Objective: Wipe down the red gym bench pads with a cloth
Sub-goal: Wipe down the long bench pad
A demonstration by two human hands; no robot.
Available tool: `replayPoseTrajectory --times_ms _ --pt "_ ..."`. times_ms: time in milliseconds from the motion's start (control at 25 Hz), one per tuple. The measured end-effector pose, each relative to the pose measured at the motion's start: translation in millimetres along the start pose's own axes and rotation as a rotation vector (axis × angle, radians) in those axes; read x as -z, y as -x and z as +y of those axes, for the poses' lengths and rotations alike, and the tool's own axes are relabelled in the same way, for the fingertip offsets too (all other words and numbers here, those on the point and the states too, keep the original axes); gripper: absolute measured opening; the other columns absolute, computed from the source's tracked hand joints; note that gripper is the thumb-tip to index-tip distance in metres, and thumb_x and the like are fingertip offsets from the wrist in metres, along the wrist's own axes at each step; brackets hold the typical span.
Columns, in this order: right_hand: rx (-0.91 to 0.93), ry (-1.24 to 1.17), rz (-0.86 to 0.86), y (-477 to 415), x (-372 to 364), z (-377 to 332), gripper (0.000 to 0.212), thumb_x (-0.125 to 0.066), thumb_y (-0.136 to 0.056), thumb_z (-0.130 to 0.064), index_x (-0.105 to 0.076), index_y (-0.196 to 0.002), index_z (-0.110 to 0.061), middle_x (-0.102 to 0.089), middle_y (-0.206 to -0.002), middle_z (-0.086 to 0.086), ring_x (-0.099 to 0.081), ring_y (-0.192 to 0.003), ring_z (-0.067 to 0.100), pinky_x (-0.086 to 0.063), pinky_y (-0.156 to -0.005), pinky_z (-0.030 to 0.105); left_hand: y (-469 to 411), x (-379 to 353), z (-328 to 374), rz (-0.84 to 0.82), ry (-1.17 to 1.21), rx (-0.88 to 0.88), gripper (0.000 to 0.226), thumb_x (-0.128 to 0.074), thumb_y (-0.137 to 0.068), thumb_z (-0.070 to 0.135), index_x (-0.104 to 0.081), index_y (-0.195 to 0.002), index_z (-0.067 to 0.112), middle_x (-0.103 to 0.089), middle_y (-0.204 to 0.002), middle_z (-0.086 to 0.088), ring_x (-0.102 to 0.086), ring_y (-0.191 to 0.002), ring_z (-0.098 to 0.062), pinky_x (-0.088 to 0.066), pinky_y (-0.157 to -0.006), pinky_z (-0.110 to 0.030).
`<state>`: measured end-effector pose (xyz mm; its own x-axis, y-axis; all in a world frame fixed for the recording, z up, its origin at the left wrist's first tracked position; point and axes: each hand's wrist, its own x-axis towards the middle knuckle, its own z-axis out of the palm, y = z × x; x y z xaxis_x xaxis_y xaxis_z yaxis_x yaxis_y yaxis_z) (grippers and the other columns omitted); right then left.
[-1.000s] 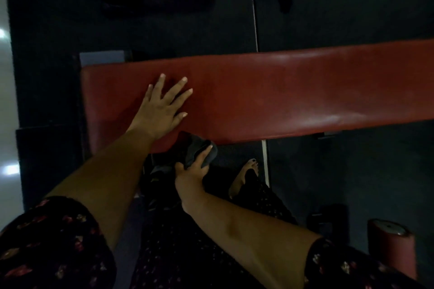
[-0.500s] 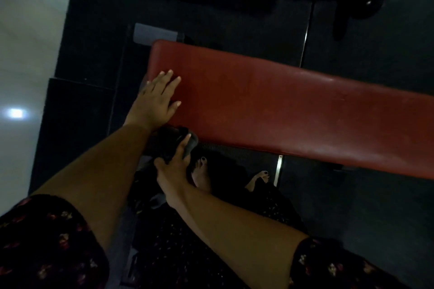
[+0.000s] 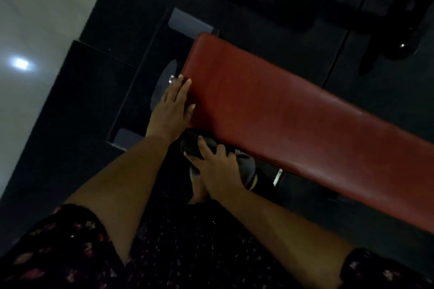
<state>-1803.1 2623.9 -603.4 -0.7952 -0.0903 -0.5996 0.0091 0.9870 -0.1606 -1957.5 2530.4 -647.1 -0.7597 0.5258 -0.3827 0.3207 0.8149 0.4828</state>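
The right hand (image 3: 218,166) has its fingers curled over a bunched dark cloth (image 3: 191,144), pinning it against the near side edge of the red pad (image 3: 293,124), just by the corner. That grip reads as the working one: a wad of fabric gives a firm face to rub along the narrow edge. A grey fold with a yellow trim hangs loose at the hand's three o'clock. The left hand (image 3: 172,105), at eleven o'clock from the right, lies flat with straight, close-set fingers against the short end of the pad and holds nothing. It seems placed there to brace the body and steady the bench while the other hand rubs. From this corner the pad runs away toward four o'clock, its top broad and faintly shiny; whether it is damp cannot be told in this dim light. Beyond the left fingertips, at twelve o'clock, sits a grey base plate (image 3: 162,91) with a small bolt (image 3: 172,80), part of the bench's frame. A bare foot (image 3: 198,186) shows right below the right hand, so the person stands close against the bench. Dark matting (image 3: 94,91) lies under it all, with pale floor (image 3: 35,19) off at ten o'clock and dark equipment (image 3: 387,37) at two o'clock.
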Motion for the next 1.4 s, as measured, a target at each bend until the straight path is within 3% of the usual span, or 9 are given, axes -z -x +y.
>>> replayPoseTrajectory --times_ms 160,280,400,560,720,1040,1120,1280,1400 --pt "0.410 0.456 -0.082 5.0 16.8 43.4 0.051 -0.038 -0.101 -0.032 -0.030 -0.149 -0.016 -0.012 -0.158 0.012 -0.040 -0.112 0.044 -0.043 -0.078 0.048 32.3 -34.3 30.8 0.235 0.388 0.461 0.069 -0.031 -0.102 0.048 -0.002 -0.157 0.018 -0.002 -0.164 -0.005 -0.018 -0.147 -0.031 -0.034 -0.111 -0.052" --pt "0.444 0.634 -0.153 -1.1 36.4 41.2 0.047 -0.034 -0.104 -0.026 -0.030 -0.147 -0.007 -0.016 -0.155 0.015 -0.040 -0.116 0.045 -0.044 -0.081 0.047 35.9 -41.9 43.4 0.282 0.515 0.575 0.062 -0.028 -0.104 0.044 -0.003 -0.157 0.022 -0.005 -0.164 -0.003 -0.019 -0.146 -0.028 -0.032 -0.109 -0.049" --pt "0.476 0.580 -0.252 6.8 67.6 45.3 0.040 -0.037 -0.101 -0.022 -0.044 -0.139 -0.012 -0.022 -0.152 0.015 -0.038 -0.118 0.044 -0.043 -0.082 0.048 36.2 -37.4 38.8 0.307 0.452 0.555 0.061 -0.027 -0.104 0.043 -0.004 -0.156 0.023 -0.006 -0.164 0.000 -0.019 -0.147 -0.026 -0.028 -0.113 -0.048" --pt "0.496 0.596 0.128 -46.0 143.5 108.0 0.054 -0.024 -0.092 -0.021 -0.050 -0.136 -0.038 -0.029 -0.154 0.009 -0.049 -0.108 0.041 -0.045 -0.070 0.040 40.0 -45.0 46.6 0.430 0.419 0.696 0.070 -0.033 -0.103 0.042 0.004 -0.155 0.012 0.001 -0.164 -0.008 -0.013 -0.149 -0.027 -0.020 -0.119 -0.043" --pt "0.628 0.757 0.122 -126.8 182.2 105.0 0.057 -0.051 -0.095 -0.018 -0.038 -0.143 -0.045 -0.019 -0.159 0.008 -0.040 -0.123 0.042 -0.043 -0.088 0.050 41.3 -59.2 89.1 0.464 0.679 0.917 0.074 -0.030 -0.103 0.044 0.011 -0.153 0.009 0.006 -0.163 -0.010 -0.013 -0.148 -0.030 -0.024 -0.118 -0.044" --pt "1.139 1.099 0.028 -150.3 149.2 -3.1 0.042 -0.049 -0.099 -0.026 -0.047 -0.134 -0.047 -0.022 -0.158 -0.001 -0.036 -0.125 0.039 -0.037 -0.090 0.050 51.2 -79.2 124.7 0.248 0.828 0.729 0.091 -0.041 -0.099 0.053 0.027 -0.148 0.018 0.029 -0.158 0.003 -0.029 -0.143 -0.026 -0.043 -0.102 -0.038" --pt "1.051 1.070 0.029 -160.3 154.4 0.8 0.041 -0.047 -0.100 -0.032 -0.044 -0.138 -0.045 -0.024 -0.156 0.004 -0.034 -0.127 0.041 -0.036 -0.095 0.052 52.2 -83.6 118.7 0.223 0.701 0.693 0.100 -0.044 -0.094 0.060 0.027 -0.148 0.015 0.032 -0.157 -0.003 -0.016 -0.148 -0.027 -0.034 -0.112 -0.037" --pt "0.641 0.789 -0.018 -188.3 185.5 50.8 0.047 -0.039 -0.101 -0.037 -0.032 -0.147 -0.041 -0.024 -0.155 0.011 -0.029 -0.132 0.044 -0.029 -0.105 0.057 47.4 -64.7 78.5 0.135 0.142 0.517 0.127 -0.046 -0.073 0.085 0.031 -0.146 0.015 0.034 -0.155 -0.007 0.027 -0.145 -0.024 0.010 -0.120 -0.044" --pt "0.428 0.601 0.009 -198.3 187.9 81.2 0.050 -0.046 -0.100 -0.030 -0.034 -0.144 -0.049 -0.017 -0.159 0.003 -0.028 -0.134 0.042 -0.030 -0.105 0.057 21.5 -34.2 50.1 -0.034 -0.142 0.217 0.136 -0.049 -0.063 0.090 0.033 -0.145 0.020 0.037 -0.154 -0.006 0.033 -0.142 -0.025 0.018 -0.116 -0.049"
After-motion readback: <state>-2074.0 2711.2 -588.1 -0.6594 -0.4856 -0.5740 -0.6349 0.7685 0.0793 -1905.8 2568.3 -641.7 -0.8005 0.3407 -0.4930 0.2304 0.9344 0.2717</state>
